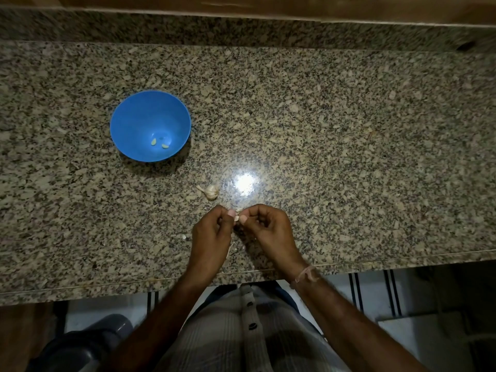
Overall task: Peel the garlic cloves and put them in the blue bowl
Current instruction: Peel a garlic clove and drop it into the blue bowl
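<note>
Left hand (pixel 212 237): fingers curled, tips pinching the garlic clove (pixel 237 217) from its left.
Right hand (pixel 268 232): fingers curled, tips pinching the same clove from its right.
Blue bowl (pixel 139 114): well beyond the fingers, off to their left; two peeled cloves (pixel 153 142) lie in its bottom.
Garlic bulb (pixel 211 191): on the bench (pixel 349 157) just beyond the fingers, between them and the bowl.
Skin scraps (pixel 230 249): on the bench, nearer than the fingers, partly under the left hand.
</note>
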